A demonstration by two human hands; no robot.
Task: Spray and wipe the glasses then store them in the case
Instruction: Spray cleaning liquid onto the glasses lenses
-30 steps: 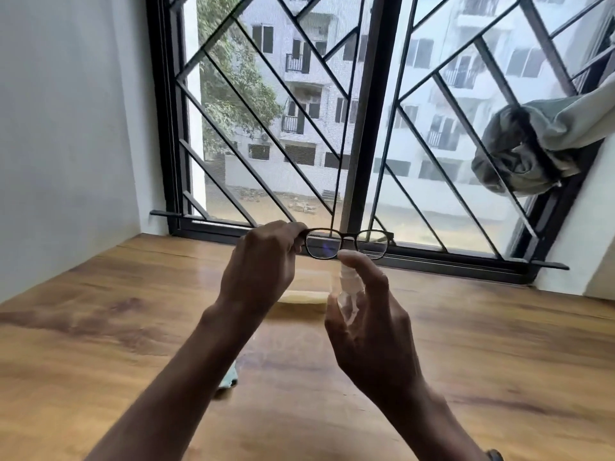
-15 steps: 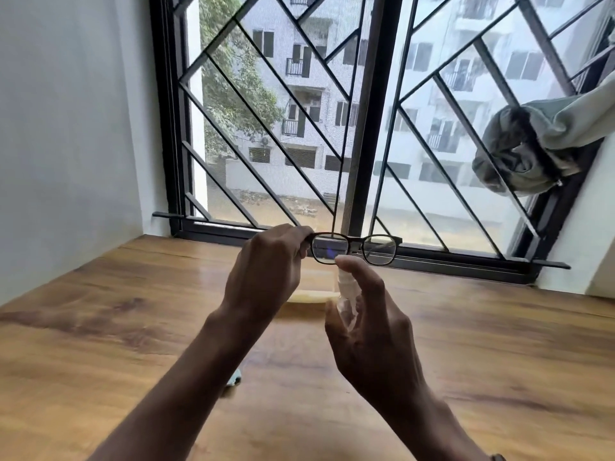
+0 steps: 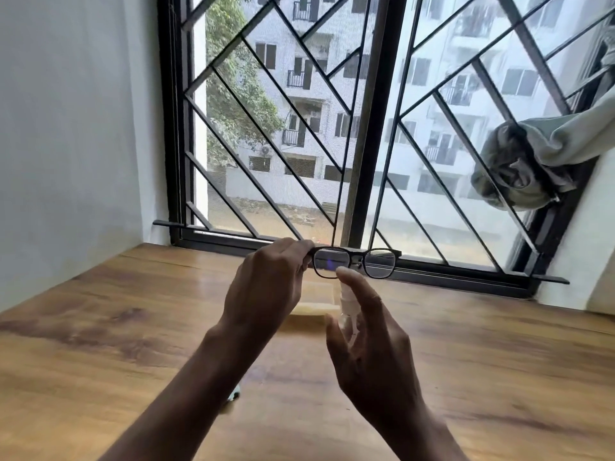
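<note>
My left hand [image 3: 266, 287] pinches the black-framed glasses [image 3: 356, 262] by their left end and holds them up in front of the window, lenses facing me. Just below them my right hand [image 3: 369, 341] grips a small clear spray bottle [image 3: 347, 307], forefinger lying on its white nozzle, which points at the left lens. A pale yellow case [image 3: 316, 302] lies on the wooden table [image 3: 100, 327] behind both hands, partly hidden by them. A bit of light blue cloth [image 3: 234, 395] peeks out from under my left forearm.
A black barred window [image 3: 362, 128] closes off the far edge of the table. A grey-green bundled curtain [image 3: 519, 168] hangs at the right. A white wall stands along the left side.
Both hands stay almost in place. The glasses shifted slightly right and their lenses turned a little more towards me; my right forefinger remains on the nozzle.
</note>
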